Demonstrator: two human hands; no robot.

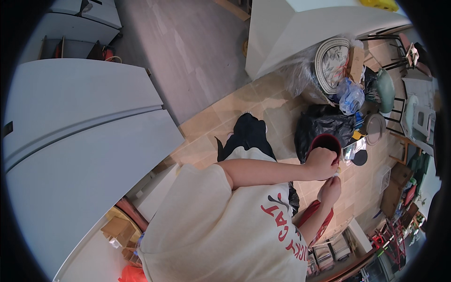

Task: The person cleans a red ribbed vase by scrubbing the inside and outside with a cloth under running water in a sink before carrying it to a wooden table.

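Observation:
My left hand reaches across from the left and grips a dark red cup by its near side. The cup's mouth tilts up towards me, and its inside looks dark. Just below, my right hand has its fingers pinched together at a small pale object. This object sits between the two hands; it is too small to name. Behind my right forearm hangs a red item, mostly hidden by the arm.
A black plastic bag lies beyond the cup. Near it are a blue plastic bag, an oval patterned board and a grey round lid. Large white cabinets stand at left. Chairs stand at right.

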